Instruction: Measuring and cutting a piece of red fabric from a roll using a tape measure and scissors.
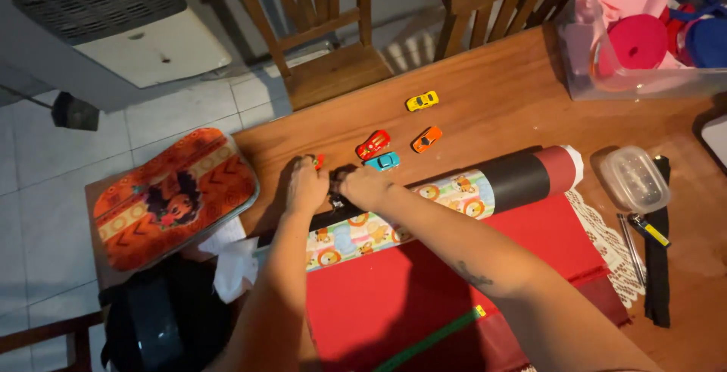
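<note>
We are leaning over a wooden table (pixel 500 92), both arms stretched toward its left end. Our left hand (pixel 305 187) is curling down with the fingers bent, and a small red toy (pixel 318 160) is peeking out just past its knuckles; we cannot tell whether the hand is actually gripping it. Our right hand (pixel 363 185) is closing around a small dark object (pixel 338 188) that is sitting between the two hands, though too little of it is showing for us to say what it is. Both hands are resting at the left end of a roll (pixel 485 184) of layered sheets, which is lying across the table: a lion-print sheet (pixel 401 213), then black, then red. A red sheet (pixel 424 289) is spreading out flat below the roll, under our right forearm, with a green tape (pixel 439 339) lying across it.

Just beyond the hands, four toy cars are sitting on the bare wood: a red car (pixel 373 144), a blue car (pixel 383 161), an orange car (pixel 426 139) and, farther off, a yellow car (pixel 422 101). A clear lidded box (pixel 634 179) is standing to the right of the roll, and a clear bin (pixel 644 76) of pink and blue rolls is occupying the far right corner. An orange case (pixel 170 198) is lying to the left, off the table edge.
</note>
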